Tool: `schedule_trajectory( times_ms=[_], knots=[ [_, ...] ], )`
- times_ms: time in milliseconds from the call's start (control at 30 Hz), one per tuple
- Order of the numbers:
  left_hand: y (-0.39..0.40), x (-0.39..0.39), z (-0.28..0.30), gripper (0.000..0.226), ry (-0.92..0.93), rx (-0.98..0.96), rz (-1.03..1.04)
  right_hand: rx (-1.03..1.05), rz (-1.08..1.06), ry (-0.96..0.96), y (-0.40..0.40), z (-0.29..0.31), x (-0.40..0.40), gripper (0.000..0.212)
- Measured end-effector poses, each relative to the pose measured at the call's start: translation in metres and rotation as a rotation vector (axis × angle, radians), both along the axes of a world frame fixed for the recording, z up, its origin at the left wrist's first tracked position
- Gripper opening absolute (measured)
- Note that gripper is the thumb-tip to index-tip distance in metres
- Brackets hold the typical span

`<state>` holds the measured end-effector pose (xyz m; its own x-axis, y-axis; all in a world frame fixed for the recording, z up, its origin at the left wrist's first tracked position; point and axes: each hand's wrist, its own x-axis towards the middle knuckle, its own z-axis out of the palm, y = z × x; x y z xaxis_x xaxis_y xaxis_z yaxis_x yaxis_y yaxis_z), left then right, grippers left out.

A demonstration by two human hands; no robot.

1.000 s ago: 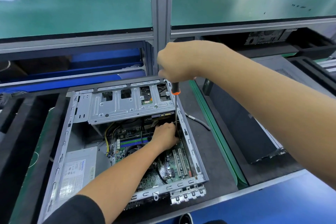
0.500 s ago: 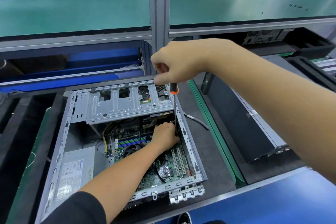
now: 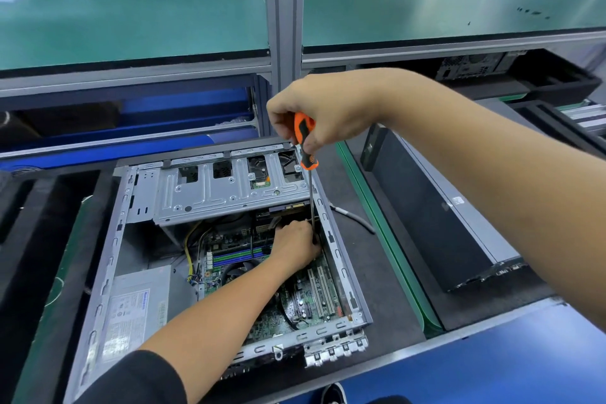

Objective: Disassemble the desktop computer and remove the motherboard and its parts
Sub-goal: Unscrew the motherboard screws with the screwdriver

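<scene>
Motherboard (image 3: pixel 305 302) under left hand (image 3: pixel 295 246), fingers curled at shaft base; right hand (image 3: pixel 323 115) grips screwdriver (image 3: pixel 306 144).

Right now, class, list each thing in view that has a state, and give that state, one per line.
Case: open, side panel off.
Motherboard: still mounted inside the case.
Screwdriver: upright, shaft reaching down into the case.
Right hand: grips the screwdriver handle.
Left hand: inside the case by the shaft's tip, fingers curled.
Drive cage: still fitted.
</scene>
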<state>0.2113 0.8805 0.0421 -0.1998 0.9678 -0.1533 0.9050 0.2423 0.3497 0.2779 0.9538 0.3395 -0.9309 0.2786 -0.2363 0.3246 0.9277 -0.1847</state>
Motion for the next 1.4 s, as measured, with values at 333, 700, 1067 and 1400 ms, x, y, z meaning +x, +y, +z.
schedule_trajectory(
  times_ms=[333,700,1067,1400],
  knots=[
    [-0.003,0.002,0.009,0.019,0.045,-0.019,-0.042,0.222,-0.114,0.026,0.001,-0.012,0.002,0.034],
    [-0.005,0.004,0.008,0.041,0.153,0.004,-0.091,0.081,-0.08,0.138,0.002,-0.012,0.008,0.029],
    [-0.001,0.007,0.004,0.028,0.14,0.0,-0.011,0.232,-0.203,0.092,0.003,-0.017,0.01,0.038],
    [0.0,0.008,0.002,0.031,0.128,0.006,0.013,0.025,-0.105,0.097,-0.002,-0.005,0.012,0.023]
  ],
)
